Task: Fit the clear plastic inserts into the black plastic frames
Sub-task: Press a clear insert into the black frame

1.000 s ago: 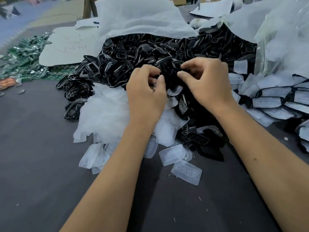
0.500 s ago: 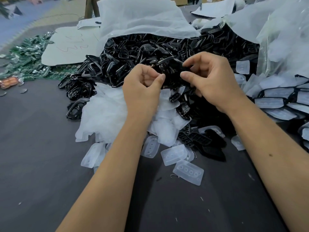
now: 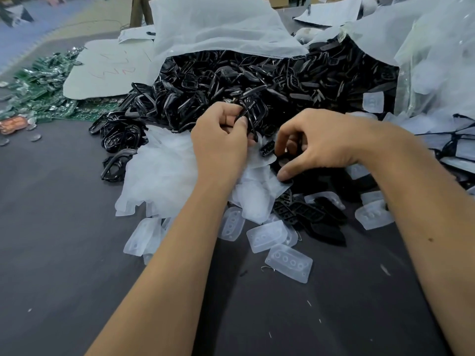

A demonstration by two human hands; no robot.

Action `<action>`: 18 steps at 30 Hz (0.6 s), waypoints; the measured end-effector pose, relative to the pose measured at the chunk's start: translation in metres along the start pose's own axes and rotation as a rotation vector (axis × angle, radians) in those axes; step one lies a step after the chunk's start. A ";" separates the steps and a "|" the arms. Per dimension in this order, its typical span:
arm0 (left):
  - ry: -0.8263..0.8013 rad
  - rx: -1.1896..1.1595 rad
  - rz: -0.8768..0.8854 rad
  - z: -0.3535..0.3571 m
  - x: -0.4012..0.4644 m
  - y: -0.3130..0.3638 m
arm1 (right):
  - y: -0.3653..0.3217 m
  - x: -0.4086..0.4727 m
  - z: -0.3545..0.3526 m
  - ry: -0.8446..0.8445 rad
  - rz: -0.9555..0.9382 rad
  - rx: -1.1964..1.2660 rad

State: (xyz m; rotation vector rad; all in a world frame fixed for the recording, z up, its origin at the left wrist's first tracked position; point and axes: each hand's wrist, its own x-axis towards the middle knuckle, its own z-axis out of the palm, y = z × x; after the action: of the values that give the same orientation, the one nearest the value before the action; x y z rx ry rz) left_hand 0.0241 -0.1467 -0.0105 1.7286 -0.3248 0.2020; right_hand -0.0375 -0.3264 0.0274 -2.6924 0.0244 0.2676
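A big heap of black plastic frames (image 3: 270, 80) spills from an opened white bag at the back of the dark table. My left hand (image 3: 221, 145) pinches one black frame (image 3: 253, 113) between thumb and fingers at the heap's near edge. My right hand (image 3: 323, 145) is lower and to the right, its curled fingers and thumb reaching into small black pieces (image 3: 282, 160) beside a clear sheet; whether it grips one I cannot tell. Clear plastic inserts (image 3: 289, 262) with rows of round holes lie scattered on the table in front of the hands.
Crumpled clear film (image 3: 159, 176) lies left of my left hand. Finished black-framed pieces (image 3: 457, 145) are stacked at the right edge. Green circuit boards (image 3: 43, 96) cover the far left. A white sheet (image 3: 108, 70) lies behind them. Dark table (image 3: 64, 253) stretches near me.
My right hand has dropped from the heap down toward the small black pieces near the clear sheet. My left hand now holds a black frame up at the heap's edge.
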 end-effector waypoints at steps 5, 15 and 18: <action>0.085 -0.146 0.033 -0.003 -0.001 0.005 | -0.003 0.001 -0.003 0.116 -0.063 0.047; 0.177 0.169 0.278 -0.006 -0.005 0.014 | -0.008 0.015 0.023 0.639 -0.034 0.982; 0.220 0.276 0.387 -0.008 -0.002 0.024 | -0.007 0.019 0.032 0.674 -0.066 1.028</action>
State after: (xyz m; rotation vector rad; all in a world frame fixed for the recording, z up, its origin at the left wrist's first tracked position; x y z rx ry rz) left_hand 0.0149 -0.1426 0.0127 1.8799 -0.4839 0.7430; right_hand -0.0239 -0.3058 -0.0020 -1.6387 0.2090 -0.5443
